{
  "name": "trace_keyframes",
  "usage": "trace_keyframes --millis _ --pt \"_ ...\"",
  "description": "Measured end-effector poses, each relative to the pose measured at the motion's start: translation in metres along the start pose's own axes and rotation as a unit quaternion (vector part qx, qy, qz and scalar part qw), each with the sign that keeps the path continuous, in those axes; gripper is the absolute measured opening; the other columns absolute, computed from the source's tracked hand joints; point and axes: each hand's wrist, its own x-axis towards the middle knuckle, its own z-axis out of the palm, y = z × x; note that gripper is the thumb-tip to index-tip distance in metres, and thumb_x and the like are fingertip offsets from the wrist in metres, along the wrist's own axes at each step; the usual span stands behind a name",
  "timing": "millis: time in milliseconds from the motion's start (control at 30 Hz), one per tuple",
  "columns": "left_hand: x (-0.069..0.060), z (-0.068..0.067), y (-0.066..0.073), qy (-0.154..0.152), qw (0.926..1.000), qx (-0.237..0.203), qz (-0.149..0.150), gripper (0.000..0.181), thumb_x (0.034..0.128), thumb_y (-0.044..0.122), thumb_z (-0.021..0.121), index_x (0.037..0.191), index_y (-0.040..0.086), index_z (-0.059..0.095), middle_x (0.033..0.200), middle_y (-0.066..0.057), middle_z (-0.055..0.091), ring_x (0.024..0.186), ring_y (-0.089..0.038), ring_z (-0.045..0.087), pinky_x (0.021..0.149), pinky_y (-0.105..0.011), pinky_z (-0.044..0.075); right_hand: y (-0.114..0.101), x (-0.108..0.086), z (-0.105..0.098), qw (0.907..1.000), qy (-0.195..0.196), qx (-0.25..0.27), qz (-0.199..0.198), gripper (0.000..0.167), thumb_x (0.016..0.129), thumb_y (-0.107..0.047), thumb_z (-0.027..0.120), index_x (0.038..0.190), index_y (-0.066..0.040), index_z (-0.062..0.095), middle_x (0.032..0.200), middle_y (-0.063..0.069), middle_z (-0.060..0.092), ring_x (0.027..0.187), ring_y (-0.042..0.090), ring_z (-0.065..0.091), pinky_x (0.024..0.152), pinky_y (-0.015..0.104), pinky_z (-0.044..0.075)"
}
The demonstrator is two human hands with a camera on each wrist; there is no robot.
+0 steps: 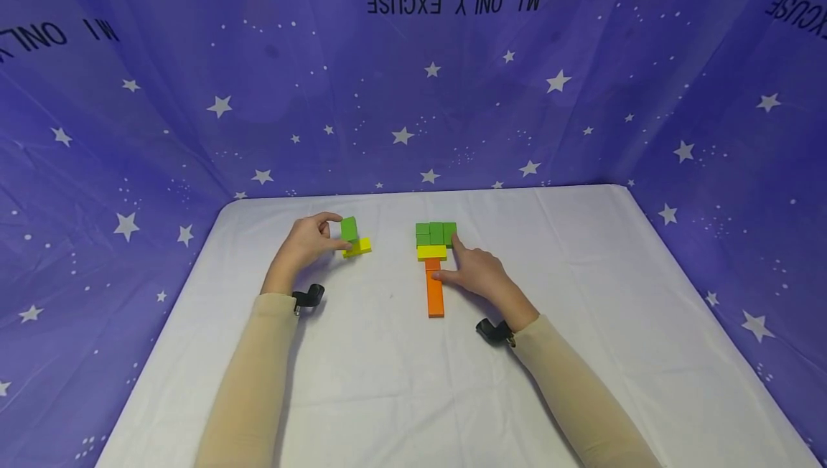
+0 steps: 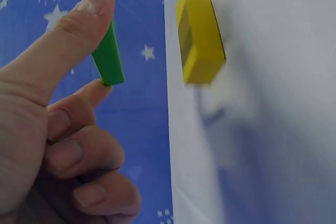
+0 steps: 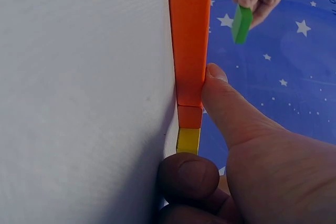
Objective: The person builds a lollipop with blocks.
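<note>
My left hand (image 1: 302, 244) pinches a green block (image 1: 349, 228) between thumb and fingertip, raised above the table at the left. Just below it lies a yellow piece (image 1: 365, 245), seen in the left wrist view apart from the hand. Near the middle, several green blocks (image 1: 436, 230) sit side by side above a yellow block (image 1: 431, 253), a short orange block (image 1: 432, 265) and a long orange block (image 1: 436, 301) in line. My right hand (image 1: 483, 272) spreads along this row's right side: its thumb touches the long orange block, its index fingertip the rightmost green one.
A white cloth (image 1: 388, 382) covers the table. Purple curtains (image 1: 362, 95) with white stars and lettering hang behind and at both sides. Black wrist-worn devices (image 1: 309, 296) sit by both cuffs.
</note>
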Motion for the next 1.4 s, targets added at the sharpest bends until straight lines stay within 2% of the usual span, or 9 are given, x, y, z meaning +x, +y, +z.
trace_keyframes --millis 67,233,400,567,767,867,967,1133,1400 --pt "0.002 0.005 0.007 0.003 1.0 0.004 0.006 0.071 0.0859 0.04 0.088 0.146 0.013 0.061 0.081 -0.004 0.052 0.068 -0.02 0.043 0.065 -0.035 0.037 0.0 0.0 0.0 1.0 0.001 -0.001 0.001 0.116 0.088 -0.075 0.069 0.169 -0.006 0.023 0.106 0.021 0.075 0.092 0.033 0.069 0.081 0.045 0.058" --pt "0.005 0.019 0.025 0.003 0.9998 0.0 0.019 0.072 0.0847 0.039 0.089 0.146 0.013 0.062 0.082 -0.003 0.053 0.068 -0.019 0.044 0.062 -0.033 0.038 0.001 0.001 0.0 1.0 0.005 -0.004 0.002 0.116 0.089 -0.075 0.069 0.169 -0.006 0.023 0.114 0.021 0.075 0.095 0.033 0.07 0.085 0.047 0.059" --pt "0.008 0.035 0.038 0.004 0.9993 -0.006 0.036 0.07 0.0842 0.037 0.09 0.144 0.013 0.063 0.081 -0.002 0.053 0.067 -0.017 0.044 0.062 -0.032 0.038 0.0 -0.001 0.0 1.0 0.003 0.0 0.003 0.115 0.089 -0.074 0.069 0.169 -0.006 0.022 0.115 0.022 0.075 0.099 0.035 0.071 0.087 0.048 0.059" --pt "0.012 0.048 0.046 -0.003 0.9993 -0.014 0.036 0.07 0.085 0.035 0.09 0.146 0.013 0.062 0.077 -0.001 0.051 0.065 -0.016 0.042 0.062 -0.032 0.037 -0.001 -0.002 -0.002 1.0 0.0 0.007 0.002 0.115 0.089 -0.073 0.069 0.169 -0.005 0.022 0.132 0.024 0.071 0.112 0.039 0.071 0.095 0.051 0.058" --pt "0.018 0.063 0.057 -0.02 0.9991 -0.019 0.034 0.071 0.0859 0.033 0.089 0.147 0.014 0.059 0.076 0.0 0.05 0.063 -0.015 0.039 0.061 -0.031 0.035 0.0 -0.001 -0.003 1.0 0.004 0.0 0.0 0.114 0.09 -0.073 0.069 0.169 -0.006 0.023 0.109 0.021 0.075 0.099 0.035 0.071 0.086 0.047 0.059" --pt "0.022 0.071 0.062 -0.027 0.9991 -0.009 0.032 0.071 0.0862 0.033 0.089 0.148 0.013 0.059 0.075 0.0 0.05 0.062 -0.014 0.039 0.061 -0.03 0.035 0.001 0.0 -0.002 1.0 0.003 0.002 0.0 0.114 0.09 -0.073 0.069 0.169 -0.005 0.023 0.115 0.022 0.075 0.1 0.035 0.071 0.086 0.047 0.059" --pt "0.024 0.079 0.066 -0.029 0.9992 -0.003 0.028 0.072 0.0862 0.033 0.089 0.148 0.013 0.058 0.077 -0.001 0.052 0.063 -0.014 0.04 0.062 -0.03 0.036 0.0 0.0 -0.001 1.0 0.0 0.005 0.003 0.114 0.09 -0.074 0.069 0.169 -0.006 0.023 0.129 0.024 0.072 0.106 0.037 0.071 0.091 0.049 0.059" --pt "0.026 0.09 0.069 -0.022 0.9996 0.007 0.019 0.074 0.0854 0.034 0.09 0.148 0.014 0.057 0.088 -0.005 0.058 0.073 -0.018 0.047 0.068 -0.032 0.041 0.0 0.0 -0.001 1.0 -0.002 0.001 0.004 0.115 0.09 -0.075 0.067 0.169 -0.006 0.022 0.142 0.024 0.066 0.117 0.04 0.07 0.095 0.052 0.058" --pt "0.028 0.102 0.069 -0.028 0.9996 0.006 -0.006 0.073 0.0854 0.032 0.089 0.149 0.014 0.058 0.098 -0.009 0.062 0.095 -0.025 0.053 0.082 -0.038 0.045 0.0 0.0 0.0 0.9999 -0.008 0.003 0.006 0.114 0.091 -0.074 0.067 0.17 -0.006 0.021 0.146 0.024 0.064 0.123 0.042 0.069 0.097 0.053 0.057"
